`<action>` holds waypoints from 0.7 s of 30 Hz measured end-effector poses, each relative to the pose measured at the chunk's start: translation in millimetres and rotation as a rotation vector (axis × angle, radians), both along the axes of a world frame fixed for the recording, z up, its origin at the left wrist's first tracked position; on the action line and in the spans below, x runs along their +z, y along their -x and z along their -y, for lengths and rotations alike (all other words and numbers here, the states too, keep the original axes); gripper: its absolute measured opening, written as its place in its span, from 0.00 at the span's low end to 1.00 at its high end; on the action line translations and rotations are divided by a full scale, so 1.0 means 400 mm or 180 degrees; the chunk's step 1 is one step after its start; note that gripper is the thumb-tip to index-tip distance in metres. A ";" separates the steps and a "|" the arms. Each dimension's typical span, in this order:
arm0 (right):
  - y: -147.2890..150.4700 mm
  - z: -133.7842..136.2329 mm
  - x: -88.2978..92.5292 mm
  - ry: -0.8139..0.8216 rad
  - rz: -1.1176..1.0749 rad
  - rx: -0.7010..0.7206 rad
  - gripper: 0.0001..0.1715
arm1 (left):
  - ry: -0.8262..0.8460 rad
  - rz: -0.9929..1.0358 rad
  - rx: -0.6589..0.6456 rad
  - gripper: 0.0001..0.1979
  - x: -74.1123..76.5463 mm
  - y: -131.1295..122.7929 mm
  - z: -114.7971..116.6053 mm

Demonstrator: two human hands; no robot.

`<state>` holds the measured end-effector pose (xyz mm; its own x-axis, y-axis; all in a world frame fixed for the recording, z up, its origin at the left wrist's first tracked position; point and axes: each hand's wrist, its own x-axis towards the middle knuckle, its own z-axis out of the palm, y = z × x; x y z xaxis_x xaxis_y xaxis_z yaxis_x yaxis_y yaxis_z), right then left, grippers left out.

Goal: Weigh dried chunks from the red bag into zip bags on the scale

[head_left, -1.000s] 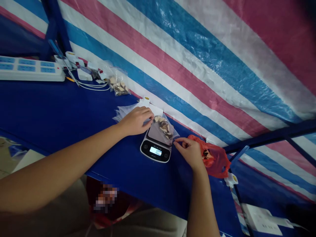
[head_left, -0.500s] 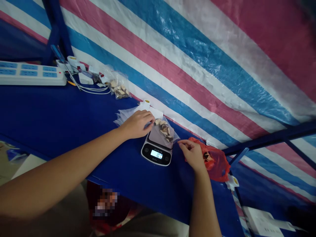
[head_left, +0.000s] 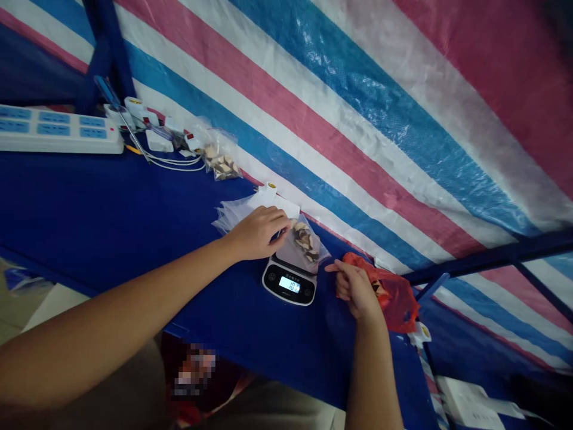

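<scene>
1. Curling its fingers loosely, thumb near forefinger, the left hand (head_left: 259, 233) is at the upper-left edge of the clear bag (head_left: 307, 242) of brown-and-cream pieces; I cannot tell whether it pinches that edge.
2. This bag lies on the scale (head_left: 289, 286), one corner jutting past the plate's right side.
3. The right hand (head_left: 356, 286) points its forefinger, other fingers folded in, with nothing visible in its grip. The fingertip sits just beside that jutting corner.
4. A red bag (head_left: 396, 304) lies just beyond the right hand, narrowing the room towards the table's right end.
5. The striped sheet (head_left: 268, 107) rises along the back edge, close behind the scale.
6. Flat plastic bags (head_left: 233, 209) lie beyond the left hand.
7. Wider room is on the left: blue table (head_left: 89, 203) stretches between the left forearm and the power strip (head_left: 54, 128). Another strip of tabletop separates scale and front edge.
</scene>
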<state>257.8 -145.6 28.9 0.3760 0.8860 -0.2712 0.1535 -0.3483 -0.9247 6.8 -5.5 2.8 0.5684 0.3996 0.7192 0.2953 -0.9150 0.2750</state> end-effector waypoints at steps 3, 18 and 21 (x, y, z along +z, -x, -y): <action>0.028 -0.014 -0.004 0.0118 -0.0407 -0.0067 0.27 | 0.0012 0.0003 -0.0031 0.05 -0.001 0.002 0.003; 0.156 -0.190 0.314 -0.0517 0.3068 0.0895 0.19 | 0.0162 0.0446 0.0229 0.04 0.008 0.058 -0.017; 0.174 -0.203 0.355 -0.0579 0.3392 0.0953 0.18 | 0.0172 0.0486 0.0367 0.05 0.013 0.069 -0.022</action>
<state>188.1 -64.4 171.0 0.1040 0.9733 0.2047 0.9518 -0.0377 -0.3045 -20.7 3.4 7.9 0.4025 0.4961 0.7693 0.3484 -0.8602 0.3724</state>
